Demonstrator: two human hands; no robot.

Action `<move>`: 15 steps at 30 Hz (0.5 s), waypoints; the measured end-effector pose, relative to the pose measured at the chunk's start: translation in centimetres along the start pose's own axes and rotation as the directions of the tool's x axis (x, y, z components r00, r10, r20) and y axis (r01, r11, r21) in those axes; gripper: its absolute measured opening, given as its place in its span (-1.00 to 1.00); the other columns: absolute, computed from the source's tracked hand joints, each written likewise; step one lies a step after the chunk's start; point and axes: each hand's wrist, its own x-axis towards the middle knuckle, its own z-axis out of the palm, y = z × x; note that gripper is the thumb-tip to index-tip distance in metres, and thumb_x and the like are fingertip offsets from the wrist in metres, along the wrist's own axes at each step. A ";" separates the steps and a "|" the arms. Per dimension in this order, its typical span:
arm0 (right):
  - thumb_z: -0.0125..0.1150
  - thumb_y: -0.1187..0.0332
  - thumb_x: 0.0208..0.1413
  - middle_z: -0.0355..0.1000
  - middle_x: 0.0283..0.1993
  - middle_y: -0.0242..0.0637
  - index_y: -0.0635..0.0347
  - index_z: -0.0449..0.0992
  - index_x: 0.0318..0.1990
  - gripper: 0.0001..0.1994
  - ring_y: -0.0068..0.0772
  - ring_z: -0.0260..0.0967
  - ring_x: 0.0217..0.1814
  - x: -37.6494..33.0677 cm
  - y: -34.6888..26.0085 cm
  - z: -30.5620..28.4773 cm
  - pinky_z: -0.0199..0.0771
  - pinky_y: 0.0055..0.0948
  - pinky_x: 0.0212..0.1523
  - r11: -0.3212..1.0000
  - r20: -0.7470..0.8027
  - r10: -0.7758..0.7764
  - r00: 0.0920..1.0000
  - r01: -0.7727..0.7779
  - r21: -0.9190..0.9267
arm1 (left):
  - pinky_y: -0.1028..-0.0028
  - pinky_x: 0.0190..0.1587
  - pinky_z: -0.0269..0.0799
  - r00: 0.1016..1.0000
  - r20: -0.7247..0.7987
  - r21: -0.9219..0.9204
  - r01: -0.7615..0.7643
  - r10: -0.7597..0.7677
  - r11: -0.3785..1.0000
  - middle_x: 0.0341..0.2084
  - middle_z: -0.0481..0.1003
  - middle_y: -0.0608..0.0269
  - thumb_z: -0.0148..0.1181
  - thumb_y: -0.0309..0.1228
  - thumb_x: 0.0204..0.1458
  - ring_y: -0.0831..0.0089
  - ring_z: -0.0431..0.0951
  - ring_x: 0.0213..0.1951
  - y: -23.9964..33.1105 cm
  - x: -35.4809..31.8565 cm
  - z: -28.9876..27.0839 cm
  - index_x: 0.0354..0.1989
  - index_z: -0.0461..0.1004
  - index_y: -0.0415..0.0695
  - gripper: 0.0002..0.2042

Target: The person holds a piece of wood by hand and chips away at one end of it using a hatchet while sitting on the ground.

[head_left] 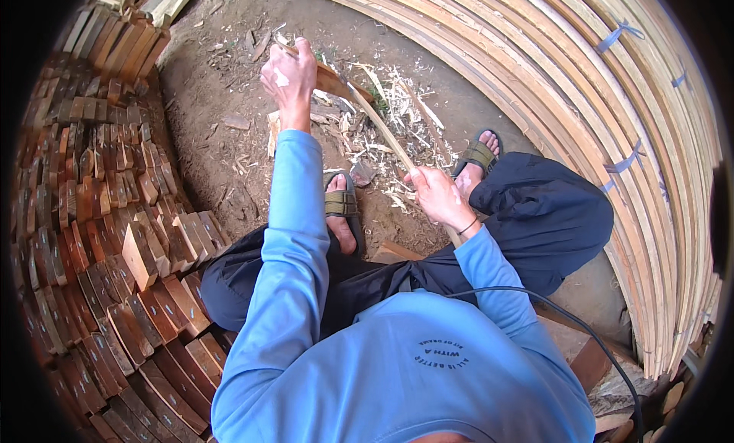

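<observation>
Currently, the person's left hand [289,76] is closing tightly around one end of a brown wooden piece [332,81], whose pale tip is poking out above the fist while the rest is extending to the right of the knuckles. The right hand [440,194], lower and nearer the body, is wrapping its curled fingers around a long pale wooden stick [386,133]. Most of that stick is slanting up and left, beyond the right hand, toward the brown piece; its short lower end is showing below the palm, beside the wrist. Whether stick and piece are touching, one cannot tell. Pale wood shavings [405,99] are lying scattered on the dirt ground [202,99], just right of where the two are crossing or meeting.
</observation>
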 end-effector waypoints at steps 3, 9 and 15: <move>-0.13 0.22 0.37 0.45 -0.52 0.10 0.27 0.47 -0.25 -0.68 0.16 0.48 -0.41 0.1 1.8 -0.3 0.43 0.00 -0.34 0.961 -0.144 -0.125 0.982 0.083 -0.264 | 0.07 -0.15 0.50 0.978 0.152 0.053 -0.152 0.142 0.987 -0.42 0.60 -0.18 0.20 -0.04 0.02 -0.13 0.62 -0.32 0.7 0.3 -0.6 -0.26 0.43 -0.31 -0.53; -0.09 0.21 0.37 0.43 -0.59 0.11 0.25 0.45 -0.22 -0.71 0.18 0.46 -0.53 -0.9 1.2 -0.8 0.46 0.06 -0.42 0.882 -0.246 -0.069 0.967 -0.056 -0.468 | 0.22 -0.23 0.55 0.778 0.517 0.021 -0.427 0.356 0.904 -0.43 0.61 -0.08 0.46 0.01 -0.13 0.12 0.66 -0.35 -0.5 4.0 -1.5 -0.26 0.52 -0.34 -0.43; -0.22 0.09 0.43 0.24 -0.57 -0.41 0.18 0.34 -0.17 -0.66 -0.59 0.21 -0.68 -0.3 2.9 -2.1 0.20 -0.51 -0.74 0.448 0.572 0.210 0.793 -0.598 0.665 | 0.31 -0.28 0.55 0.640 0.725 -0.013 -0.357 0.255 0.934 -0.53 0.63 0.08 0.49 -0.08 -0.13 0.31 0.66 -0.44 -0.7 4.9 -3.1 -0.29 0.69 -0.20 -0.59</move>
